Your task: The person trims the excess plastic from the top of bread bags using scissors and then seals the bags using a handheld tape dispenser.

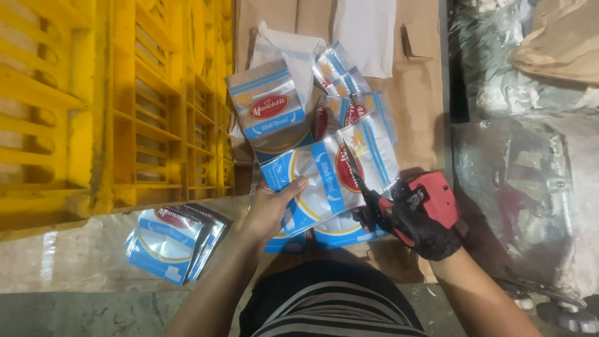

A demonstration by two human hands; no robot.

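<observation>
Head view: left hand [269, 209] gripping flat pouch [327, 178], gloved right hand [415, 228] clutching red tool [432, 195].

Lighting moderate and warm, falling from overhead. Glare noted on the glossy bags [324, 168] at centre and on the plastic sheeting [518, 187] to the right. Dark shadow lies under the right hand [418, 224]. Far right corner dim. Focus fair; slight softness and bending toward the edges.
</observation>
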